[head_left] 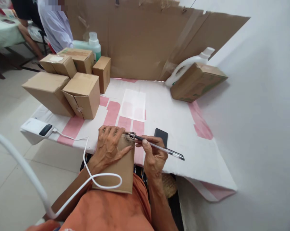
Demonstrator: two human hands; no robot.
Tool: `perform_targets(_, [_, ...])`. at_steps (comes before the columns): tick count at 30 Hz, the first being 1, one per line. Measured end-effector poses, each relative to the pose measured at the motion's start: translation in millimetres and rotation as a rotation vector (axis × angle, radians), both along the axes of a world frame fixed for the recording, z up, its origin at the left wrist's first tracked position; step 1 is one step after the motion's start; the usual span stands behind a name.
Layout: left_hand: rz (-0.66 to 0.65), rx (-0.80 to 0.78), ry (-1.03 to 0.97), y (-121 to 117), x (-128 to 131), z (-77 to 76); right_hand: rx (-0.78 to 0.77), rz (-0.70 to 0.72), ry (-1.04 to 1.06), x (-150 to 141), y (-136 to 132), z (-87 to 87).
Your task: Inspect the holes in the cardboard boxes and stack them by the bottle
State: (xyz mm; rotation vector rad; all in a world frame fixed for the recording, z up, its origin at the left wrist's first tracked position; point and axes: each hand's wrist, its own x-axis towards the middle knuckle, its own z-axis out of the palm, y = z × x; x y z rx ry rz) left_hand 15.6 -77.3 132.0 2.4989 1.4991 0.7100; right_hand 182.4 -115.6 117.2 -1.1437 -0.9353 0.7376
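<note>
A brown cardboard box (122,175) leans between my lap and the table's front edge. My left hand (108,146) grips its upper left part, fingers over the top and thumb lying along the face. In my right hand (154,154) is a pen (161,147) with a clear barrel and dark grip, pinched between thumb and fingers. Its tip meets the box's upper right corner, where dark scribbled marks show. Whether those are ink or torn board I cannot tell. Behind my right hand lies a dark phone (161,134).
Several cardboard boxes (87,86) and a green-liquid bottle (94,45) stand at left. A white jug (188,67) leans behind another carton (197,81) at right. From a power bank (35,126), a white cable (106,186) loops across the box. A person (54,25) sits beyond the cardboard screen (140,38).
</note>
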Motion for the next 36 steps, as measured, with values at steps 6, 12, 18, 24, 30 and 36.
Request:
perform_targets(6, [0.001, 0.018, 0.019, 0.6, -0.4, -2.9, -0.003, 0.014, -0.227, -2.5, 2.7, -2.9])
perform_targets(12, [0.006, -0.001, 0.019, 0.4, 0.1, -1.9, 0.007, 0.046, -0.315, 2.4, 2.9, -4.2])
perform_targets(18, [0.014, -0.004, 0.005, 0.7, -0.4, -2.4, -0.073, -0.006, -0.359, 20.6, -5.7, -7.9])
perform_targets(24, [0.006, -0.013, 0.0, 1.3, 0.1, -2.6, -0.293, 0.047, -0.119, 67.8, 27.2, -10.9])
perform_targets(30, [-0.015, -0.061, -0.186, 13.5, -9.6, 1.3, -0.863, 0.197, -1.006, 93.0, 82.7, -27.4])
perform_targets(36, [0.056, -0.172, -0.556, 17.2, -40.7, -14.5, -0.949, 0.225, -1.184, 77.8, 82.5, -35.0])
